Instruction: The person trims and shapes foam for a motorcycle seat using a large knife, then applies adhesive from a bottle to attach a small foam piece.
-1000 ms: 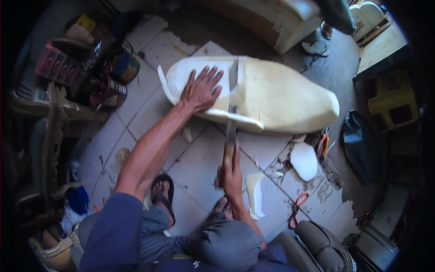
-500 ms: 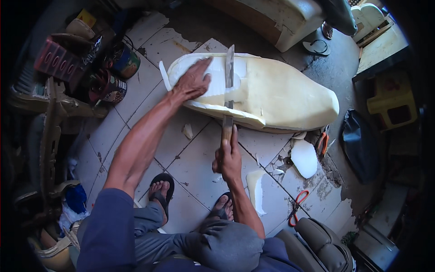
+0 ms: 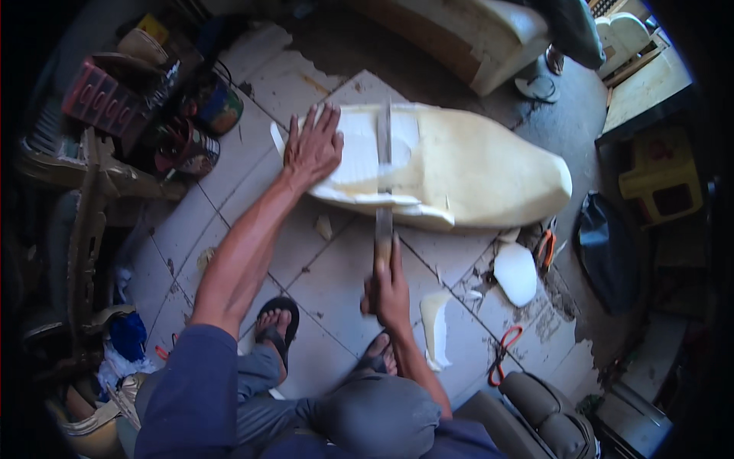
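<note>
A long, cream foam seat pad (image 3: 497, 164) lies across the tiled floor in front of me, its left end faced with whiter foam. My left hand (image 3: 313, 149) presses flat on that white part, fingers spread. In my right hand (image 3: 388, 291) is a long knife (image 3: 384, 138), gripped by its wooden handle. The blade points away from me and lies across the pad, partly covered by a strip of foam at the near edge. Thin foam flaps stick out along the near edge and at the left end.
Foam offcuts (image 3: 515, 274) and orange-handled scissors (image 3: 505, 356) lie on the floor at right. Beyond them is a black cover (image 3: 604, 249). Tins (image 3: 187, 149) and a red plastic case (image 3: 103, 99) stand at left. A big foam-covered piece (image 3: 474, 46) and a person's foot (image 3: 554, 60) are at the back.
My left hand has shifted left on the white foam and spread its fingers. The knife has been drawn a little back toward me, still in my right hand.
</note>
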A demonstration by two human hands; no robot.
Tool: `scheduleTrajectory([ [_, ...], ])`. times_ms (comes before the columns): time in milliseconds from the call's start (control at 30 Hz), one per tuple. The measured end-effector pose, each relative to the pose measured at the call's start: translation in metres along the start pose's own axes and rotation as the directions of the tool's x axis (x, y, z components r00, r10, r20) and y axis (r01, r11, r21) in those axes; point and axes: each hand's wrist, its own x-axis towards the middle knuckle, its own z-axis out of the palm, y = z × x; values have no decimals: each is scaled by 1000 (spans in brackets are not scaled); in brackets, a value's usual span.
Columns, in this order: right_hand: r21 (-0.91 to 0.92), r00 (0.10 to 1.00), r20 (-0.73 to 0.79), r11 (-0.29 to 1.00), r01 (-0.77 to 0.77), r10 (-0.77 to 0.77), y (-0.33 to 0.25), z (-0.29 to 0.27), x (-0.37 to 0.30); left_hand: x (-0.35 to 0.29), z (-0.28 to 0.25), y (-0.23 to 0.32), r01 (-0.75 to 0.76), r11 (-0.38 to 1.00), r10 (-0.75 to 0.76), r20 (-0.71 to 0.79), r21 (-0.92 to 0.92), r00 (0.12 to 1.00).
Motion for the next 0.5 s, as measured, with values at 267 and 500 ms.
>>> scheduleTrajectory([
  [267, 6, 999, 35, 1000, -3, 3, -1, 8, -6, 1, -4, -1, 16, 1000, -16, -31, 15, 999],
  [500, -10, 999, 50, 1000, 15, -15, 35, -5, -26, 20, -14, 4, 37, 999, -37, -21, 34, 999],
])
